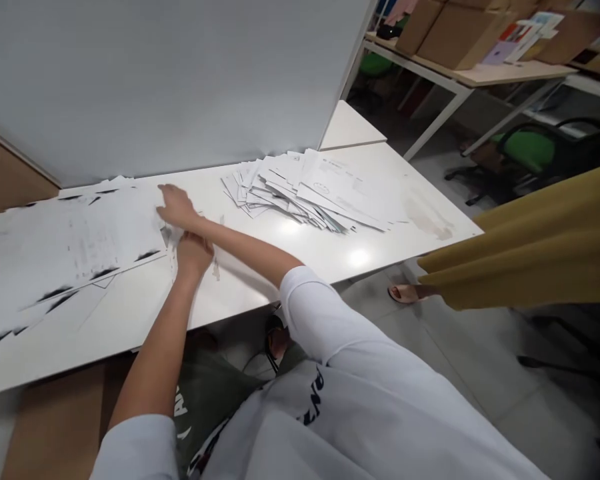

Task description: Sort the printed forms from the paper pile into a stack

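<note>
My right hand [177,207] reaches across over my left, at the right end of a spread of overlapping printed white paper sheets [93,237]. Its fingers point left and are apart, with nothing visible in them. Just below it, my left hand [194,252] rests low over the white table [240,283], close to the edge of the same sheets. Its fingers are mostly hidden, so I cannot tell how they are bent. A second, fanned heap of papers [305,190] lies on the table to the right of both hands, touched by neither.
A tall grey-white panel [170,80] stands along the table's back edge. To the right, a person in a mustard garment [535,247] stands near the table's end. Behind are a desk with cardboard boxes [460,33] and a green-seated chair [525,150].
</note>
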`<state>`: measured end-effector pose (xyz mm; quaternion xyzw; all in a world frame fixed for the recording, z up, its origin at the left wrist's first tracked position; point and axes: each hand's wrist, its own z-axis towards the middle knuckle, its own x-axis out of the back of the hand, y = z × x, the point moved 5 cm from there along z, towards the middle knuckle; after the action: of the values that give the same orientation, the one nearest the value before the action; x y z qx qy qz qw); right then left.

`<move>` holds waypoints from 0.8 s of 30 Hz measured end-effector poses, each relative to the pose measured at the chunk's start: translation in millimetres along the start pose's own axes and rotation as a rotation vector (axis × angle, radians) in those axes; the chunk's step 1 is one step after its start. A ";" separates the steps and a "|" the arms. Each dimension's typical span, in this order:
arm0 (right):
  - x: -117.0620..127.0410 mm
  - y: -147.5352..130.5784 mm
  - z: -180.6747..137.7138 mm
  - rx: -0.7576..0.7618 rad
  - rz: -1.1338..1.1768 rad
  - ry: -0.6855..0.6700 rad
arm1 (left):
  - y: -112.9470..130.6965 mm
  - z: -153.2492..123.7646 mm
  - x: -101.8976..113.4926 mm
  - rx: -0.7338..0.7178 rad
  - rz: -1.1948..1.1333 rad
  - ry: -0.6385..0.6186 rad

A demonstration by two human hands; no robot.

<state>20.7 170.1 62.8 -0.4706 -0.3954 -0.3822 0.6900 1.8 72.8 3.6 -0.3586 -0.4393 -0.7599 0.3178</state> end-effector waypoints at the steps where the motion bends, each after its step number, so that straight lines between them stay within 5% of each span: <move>1: 15.6 22.7 -6.0 0.010 -0.012 0.043 | 1.9 0.9 0.1 0.009 0.020 0.008; 7: 112.6 233.5 -65.6 -0.212 -0.025 0.151 | 10.3 -0.1 3.4 0.004 0.045 0.035; 11: 133.7 341.1 -127.9 -0.513 -0.047 0.098 | 9.7 0.8 3.9 0.001 0.054 0.036; 16: 129.8 353.7 -167.0 -0.526 -0.114 0.141 | 9.5 1.6 4.8 0.014 0.069 0.046; 24: 140.7 366.3 -161.8 -0.548 -0.027 0.290 | 9.6 -0.9 2.3 0.038 0.045 0.020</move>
<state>435.8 91.2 23.5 -0.5745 -0.1811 -0.5470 0.5814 8.0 67.7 9.4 -0.3545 -0.4422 -0.7477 0.3459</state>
